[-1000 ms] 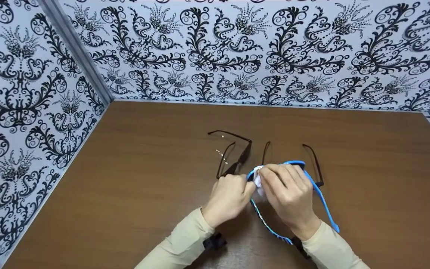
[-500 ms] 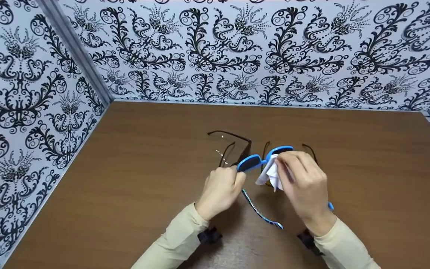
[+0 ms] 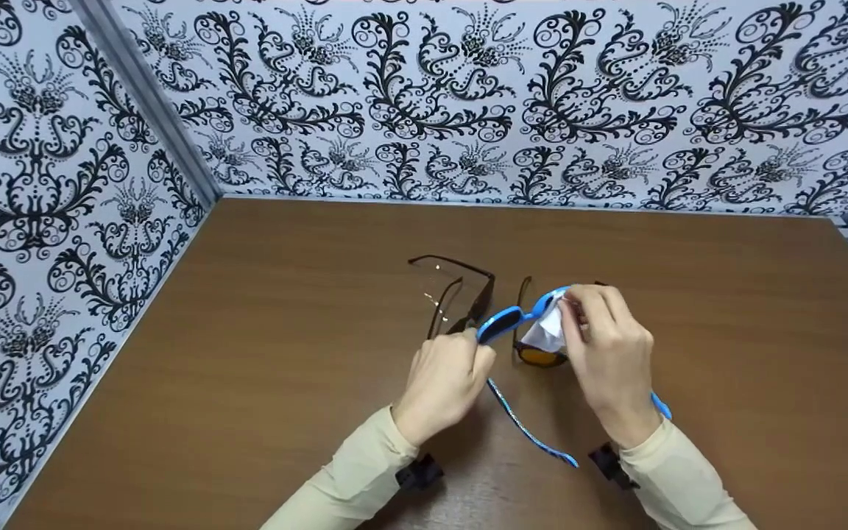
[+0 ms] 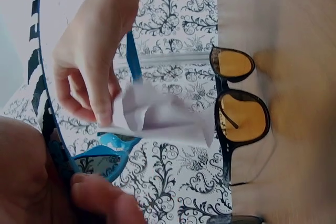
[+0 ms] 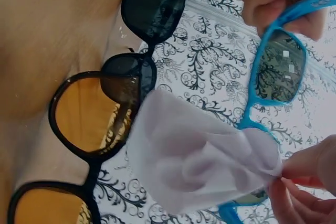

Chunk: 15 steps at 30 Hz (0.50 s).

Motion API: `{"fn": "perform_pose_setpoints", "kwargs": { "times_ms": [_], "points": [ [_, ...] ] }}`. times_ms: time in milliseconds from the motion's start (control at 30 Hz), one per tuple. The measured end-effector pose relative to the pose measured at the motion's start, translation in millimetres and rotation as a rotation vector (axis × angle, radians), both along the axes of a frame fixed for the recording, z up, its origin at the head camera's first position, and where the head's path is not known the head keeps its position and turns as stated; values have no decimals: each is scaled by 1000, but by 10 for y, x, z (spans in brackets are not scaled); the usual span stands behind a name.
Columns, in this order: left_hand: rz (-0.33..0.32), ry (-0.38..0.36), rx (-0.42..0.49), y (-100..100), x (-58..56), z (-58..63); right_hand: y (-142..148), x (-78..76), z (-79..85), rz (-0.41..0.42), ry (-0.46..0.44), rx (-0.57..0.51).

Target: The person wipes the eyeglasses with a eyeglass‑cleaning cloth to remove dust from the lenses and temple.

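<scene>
My left hand point(image 3: 450, 379) grips blue-framed sunglasses point(image 3: 503, 324) at the left hinge, holding them above the table. One patterned temple hangs down toward me. In my right hand point(image 3: 612, 361), thumb and fingers pinch a white cloth point(image 3: 548, 331) against the right lens of the blue pair; the cloth hides most of that lens. The right wrist view shows the cloth point(image 5: 199, 156) hanging loosely from the fingertips, and the left lens point(image 5: 281, 66) uncovered. Beyond the hands, black-framed glasses with orange lenses point(image 3: 542, 357) stand on the table, partly hidden by cloth and right hand.
Dark sunglasses point(image 3: 484, 298) rest on the brown table point(image 3: 306, 309) just beyond my left hand, temples pointing away. Small bright specks show beside them. Patterned panels point(image 3: 453, 96) border the table at the back and left.
The blue sunglasses have tilted, and their lenses came into view between the hands. My right hand with the cloth has shifted right, from the left lens to the right lens.
</scene>
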<state>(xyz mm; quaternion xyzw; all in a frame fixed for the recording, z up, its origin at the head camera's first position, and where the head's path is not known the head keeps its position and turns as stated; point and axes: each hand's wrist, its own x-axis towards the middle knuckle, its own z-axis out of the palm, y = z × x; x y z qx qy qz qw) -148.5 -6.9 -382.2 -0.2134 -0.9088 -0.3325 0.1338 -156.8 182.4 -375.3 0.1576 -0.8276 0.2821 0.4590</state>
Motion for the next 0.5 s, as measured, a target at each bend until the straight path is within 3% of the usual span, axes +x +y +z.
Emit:
{"fn": "perform_pose_setpoints", "kwargs": {
  "times_ms": [167, 333, 500],
  "points": [
    [-12, 40, 23, 20, 35, 8, -22, -37, -4, 88, 63, -92],
    [-7, 58, 37, 8, 47, 48, -35, -44, 4, 202, 102, -86],
    [-22, 30, 97, -11, 49, 79, -60, -33, 7, 216, 113, -81]
  ]
}}
